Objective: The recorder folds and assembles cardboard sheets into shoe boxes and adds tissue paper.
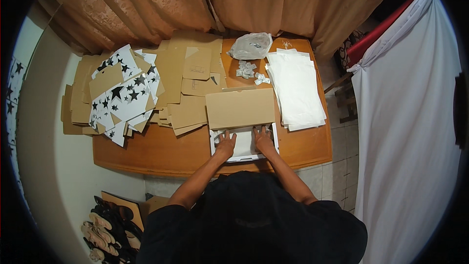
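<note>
A cardboard box stands at the table's front edge, its brown lid raised away from me and its white walls around the base. White paper lies inside it. My left hand presses on the paper at the left side of the box, fingers spread. At the right side my right hand reaches in the same way, its fingers apart and pointing toward the lid. Neither hand grips anything that I can see. The fingertips lie close to the lid's fold.
A stack of white paper sheets lies right of the box. Behind it are small white packets and a clear plastic bag. Flat brown cardboard pieces and star-printed white ones cover the table's left. Shoes stand at lower left.
</note>
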`<state>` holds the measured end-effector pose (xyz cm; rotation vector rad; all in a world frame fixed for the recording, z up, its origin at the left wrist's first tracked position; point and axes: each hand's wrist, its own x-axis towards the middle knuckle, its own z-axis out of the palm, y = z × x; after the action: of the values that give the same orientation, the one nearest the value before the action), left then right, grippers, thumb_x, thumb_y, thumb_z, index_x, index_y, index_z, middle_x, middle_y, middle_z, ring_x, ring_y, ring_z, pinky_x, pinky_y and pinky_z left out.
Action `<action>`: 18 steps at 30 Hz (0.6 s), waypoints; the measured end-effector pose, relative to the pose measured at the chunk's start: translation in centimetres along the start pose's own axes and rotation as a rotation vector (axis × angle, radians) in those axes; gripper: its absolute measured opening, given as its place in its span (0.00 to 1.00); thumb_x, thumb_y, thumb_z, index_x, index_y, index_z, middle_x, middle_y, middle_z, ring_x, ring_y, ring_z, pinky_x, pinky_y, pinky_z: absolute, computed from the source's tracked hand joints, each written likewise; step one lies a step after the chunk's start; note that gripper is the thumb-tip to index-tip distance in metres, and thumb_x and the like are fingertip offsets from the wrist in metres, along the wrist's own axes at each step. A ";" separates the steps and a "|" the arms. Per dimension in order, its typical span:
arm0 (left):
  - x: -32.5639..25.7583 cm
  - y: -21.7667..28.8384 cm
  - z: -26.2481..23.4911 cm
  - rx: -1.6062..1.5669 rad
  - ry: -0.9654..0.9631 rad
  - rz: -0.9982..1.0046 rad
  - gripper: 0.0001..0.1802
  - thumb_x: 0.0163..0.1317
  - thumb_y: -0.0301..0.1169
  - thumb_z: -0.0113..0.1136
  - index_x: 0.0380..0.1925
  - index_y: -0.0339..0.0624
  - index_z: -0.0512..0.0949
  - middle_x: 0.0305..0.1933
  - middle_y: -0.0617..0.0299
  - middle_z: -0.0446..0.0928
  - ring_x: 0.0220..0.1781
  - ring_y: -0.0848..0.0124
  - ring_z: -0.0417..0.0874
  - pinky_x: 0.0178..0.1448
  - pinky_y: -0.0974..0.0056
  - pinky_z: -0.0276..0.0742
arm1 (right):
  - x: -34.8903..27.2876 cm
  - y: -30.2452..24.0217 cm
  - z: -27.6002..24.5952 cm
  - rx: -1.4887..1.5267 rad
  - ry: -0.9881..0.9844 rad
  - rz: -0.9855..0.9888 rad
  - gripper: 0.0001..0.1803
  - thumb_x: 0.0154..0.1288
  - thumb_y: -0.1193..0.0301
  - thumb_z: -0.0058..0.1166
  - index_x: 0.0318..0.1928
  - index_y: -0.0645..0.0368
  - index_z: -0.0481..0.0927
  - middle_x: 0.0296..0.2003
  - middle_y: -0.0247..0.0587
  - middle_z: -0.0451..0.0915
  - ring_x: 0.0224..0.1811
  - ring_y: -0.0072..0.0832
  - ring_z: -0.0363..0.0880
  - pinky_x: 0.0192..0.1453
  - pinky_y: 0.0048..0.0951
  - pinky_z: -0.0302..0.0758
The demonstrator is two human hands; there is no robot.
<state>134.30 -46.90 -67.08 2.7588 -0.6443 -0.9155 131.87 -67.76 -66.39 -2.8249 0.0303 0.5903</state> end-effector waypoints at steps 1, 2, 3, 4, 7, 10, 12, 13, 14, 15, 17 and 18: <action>0.4 0.3 -0.2 0.010 -0.003 0.020 0.31 0.66 0.24 0.52 0.70 0.43 0.61 0.76 0.31 0.52 0.70 0.24 0.61 0.55 0.32 0.82 | 0.4 1.7 1.5 -0.036 0.008 -0.038 0.30 0.70 0.71 0.43 0.71 0.61 0.66 0.68 0.79 0.60 0.66 0.74 0.67 0.68 0.57 0.72; 0.7 0.2 -0.2 0.009 -0.012 0.034 0.33 0.66 0.24 0.51 0.72 0.44 0.59 0.76 0.31 0.52 0.71 0.24 0.59 0.55 0.33 0.82 | 0.8 2.5 2.3 -0.073 0.013 -0.088 0.31 0.69 0.71 0.44 0.72 0.62 0.64 0.69 0.79 0.58 0.66 0.75 0.66 0.69 0.57 0.71; 0.7 -0.1 0.2 0.000 -0.019 0.031 0.36 0.66 0.23 0.51 0.75 0.45 0.56 0.77 0.32 0.51 0.72 0.23 0.57 0.56 0.33 0.82 | 0.6 2.1 2.1 -0.072 0.009 -0.097 0.31 0.69 0.71 0.44 0.72 0.62 0.64 0.69 0.79 0.58 0.66 0.75 0.66 0.69 0.57 0.71; 0.6 -0.3 0.6 -0.004 -0.016 0.018 0.36 0.66 0.23 0.51 0.75 0.45 0.56 0.77 0.32 0.51 0.72 0.23 0.57 0.56 0.33 0.82 | 0.3 1.4 1.4 -0.139 -0.040 -0.106 0.32 0.69 0.71 0.45 0.73 0.63 0.62 0.70 0.77 0.58 0.66 0.74 0.66 0.69 0.57 0.71; 0.3 -0.3 1.0 0.020 0.013 -0.043 0.47 0.54 0.16 0.60 0.75 0.47 0.56 0.79 0.36 0.48 0.72 0.30 0.58 0.61 0.32 0.79 | 0.0 0.2 0.8 -0.201 -0.077 -0.097 0.33 0.69 0.72 0.46 0.74 0.65 0.59 0.70 0.75 0.58 0.67 0.73 0.65 0.68 0.57 0.71; -0.2 -0.2 0.6 0.072 0.008 -0.035 0.47 0.55 0.17 0.61 0.76 0.47 0.55 0.79 0.38 0.48 0.73 0.31 0.56 0.60 0.35 0.81 | 0.0 -0.3 1.2 -0.274 -0.040 -0.107 0.33 0.69 0.72 0.46 0.73 0.65 0.60 0.70 0.73 0.59 0.68 0.70 0.65 0.67 0.56 0.72; -0.4 0.2 0.0 0.121 0.015 -0.029 0.48 0.55 0.18 0.62 0.76 0.49 0.54 0.79 0.38 0.50 0.72 0.31 0.58 0.57 0.40 0.84 | 0.3 0.4 2.3 -0.349 -0.009 -0.123 0.32 0.69 0.72 0.46 0.72 0.65 0.61 0.70 0.71 0.60 0.69 0.69 0.65 0.67 0.55 0.73; 0.1 0.9 -0.2 0.133 0.016 -0.001 0.48 0.55 0.18 0.62 0.76 0.49 0.54 0.79 0.38 0.50 0.72 0.31 0.58 0.57 0.40 0.84 | 0.7 2.0 3.8 -0.313 0.043 -0.097 0.31 0.69 0.72 0.46 0.72 0.62 0.61 0.69 0.71 0.60 0.67 0.71 0.66 0.65 0.56 0.74; 0.8 1.2 0.2 0.152 0.048 0.039 0.46 0.55 0.18 0.63 0.75 0.50 0.57 0.79 0.40 0.50 0.72 0.31 0.59 0.55 0.42 0.85 | 0.8 3.1 4.8 -0.278 0.092 -0.077 0.31 0.70 0.72 0.46 0.72 0.59 0.62 0.69 0.72 0.60 0.65 0.73 0.68 0.63 0.57 0.76; 0.9 0.6 0.7 0.159 0.084 0.045 0.45 0.55 0.19 0.63 0.74 0.50 0.59 0.79 0.41 0.51 0.72 0.32 0.60 0.53 0.44 0.86 | 0.5 2.3 4.1 -0.278 0.090 -0.091 0.31 0.70 0.72 0.46 0.72 0.59 0.62 0.69 0.72 0.60 0.65 0.73 0.68 0.63 0.57 0.76; -0.5 -0.4 -0.1 0.132 0.115 0.018 0.36 0.59 0.24 0.62 0.70 0.48 0.65 0.75 0.39 0.57 0.69 0.34 0.66 0.53 0.44 0.86 | -0.3 -0.5 0.5 -0.026 -0.044 -0.026 0.24 0.70 0.72 0.46 0.66 0.55 0.73 0.63 0.69 0.68 0.61 0.69 0.73 0.59 0.56 0.78; -0.8 -0.3 -0.5 0.121 0.136 0.040 0.29 0.63 0.30 0.61 0.66 0.45 0.71 0.71 0.37 0.63 0.67 0.36 0.71 0.53 0.45 0.86 | -0.3 -0.4 0.0 -0.026 -0.042 -0.022 0.24 0.70 0.72 0.46 0.66 0.55 0.73 0.63 0.69 0.68 0.61 0.69 0.73 0.59 0.56 0.78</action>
<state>134.08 -46.25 -66.35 2.8708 -0.7513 -0.6952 131.65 -67.41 -66.24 -2.8329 -0.0165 0.6492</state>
